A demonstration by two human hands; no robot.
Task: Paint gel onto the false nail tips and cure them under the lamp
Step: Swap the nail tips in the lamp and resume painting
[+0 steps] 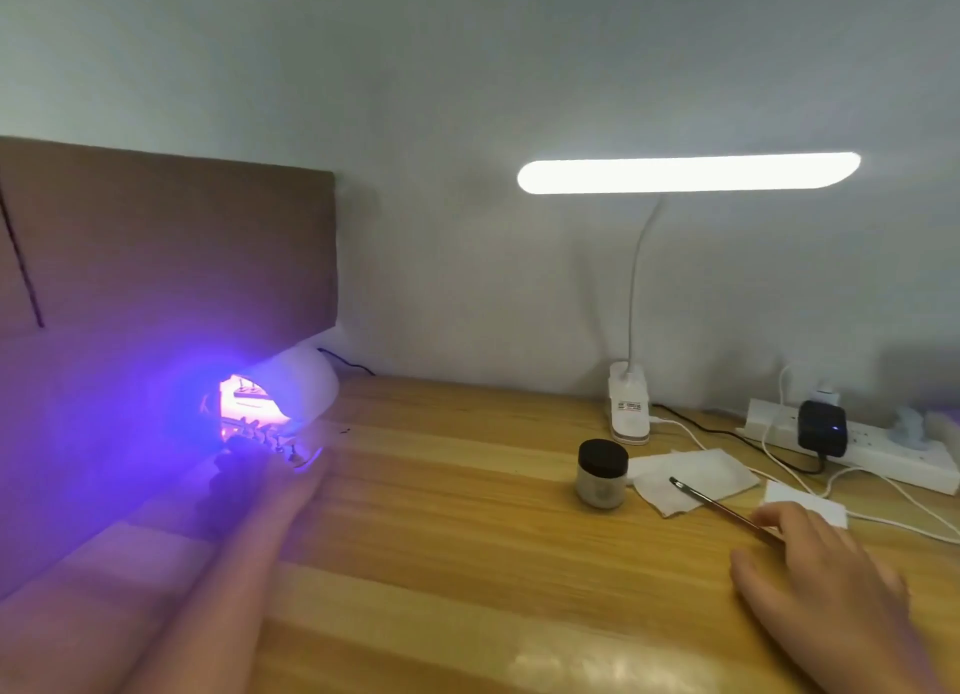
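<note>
Step in hand: curing. The curing lamp glows violet at the left of the counter. The false nail tips sit at its mouth, apparently on a dark holder. The left hand reaches to that holder, but glare and blur hide its grip, so its state cannot be told. The right hand rests relaxed fingers across the gel brush handle without closing round it. Probable next move: seat the tips fully under the lamp without touching wet gel. The label on the desk lamp base is illegible, and the gel jar shows no writing.

Nothing legible; the label on the desk lamp base is probably print, too blurred.
</note>
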